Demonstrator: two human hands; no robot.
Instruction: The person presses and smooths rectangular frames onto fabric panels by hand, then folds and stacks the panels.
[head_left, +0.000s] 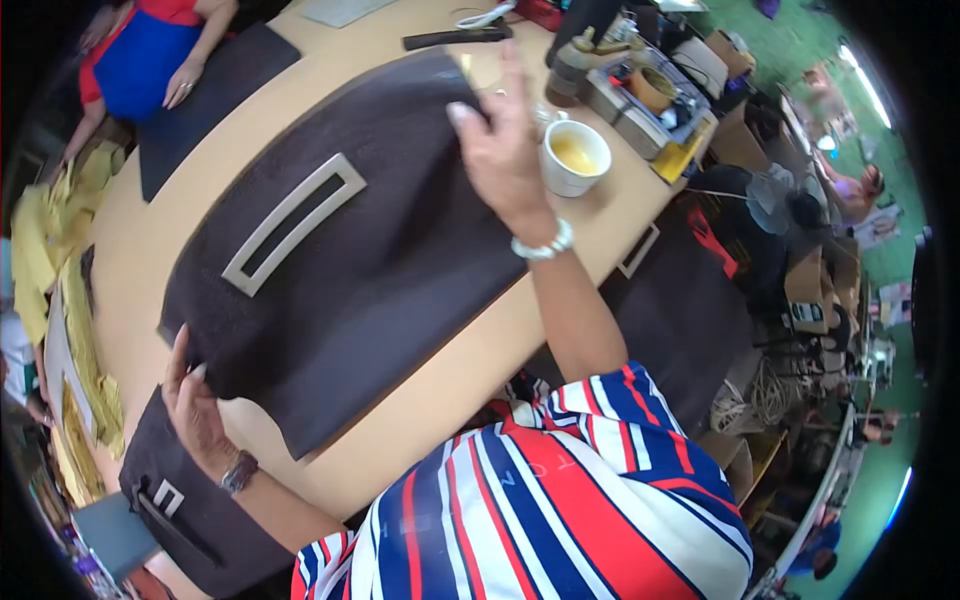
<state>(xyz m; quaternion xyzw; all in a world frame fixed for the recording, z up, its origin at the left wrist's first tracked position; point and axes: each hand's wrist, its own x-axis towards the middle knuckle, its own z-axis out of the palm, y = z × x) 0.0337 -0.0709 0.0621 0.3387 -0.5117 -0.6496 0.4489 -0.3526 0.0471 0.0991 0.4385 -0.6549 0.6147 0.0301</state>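
A large dark brown sheet point(380, 270), like leather, lies across the table with one curved edge. On it sits a pale frame-shaped strip point(295, 224) with a long slot. My left hand point(200, 415) is at the sheet's lower left corner, thumb and forefinger apart; contact with the edge is unclear. Over the sheet's right end is my right hand point(508, 160), fingers stretched out and nothing visible in them. Just right of that hand stands a white cup point(576, 160) with yellowish stuff inside.
The pale table point(440, 375) curves around me. A dark bottle point(570, 70) and a crowded tool box point(650, 100) stand at the right. Another dark piece point(190, 490) hangs at the lower left. Across the table, a person in a blue apron point(150, 60) stands by another dark sheet point(215, 100).
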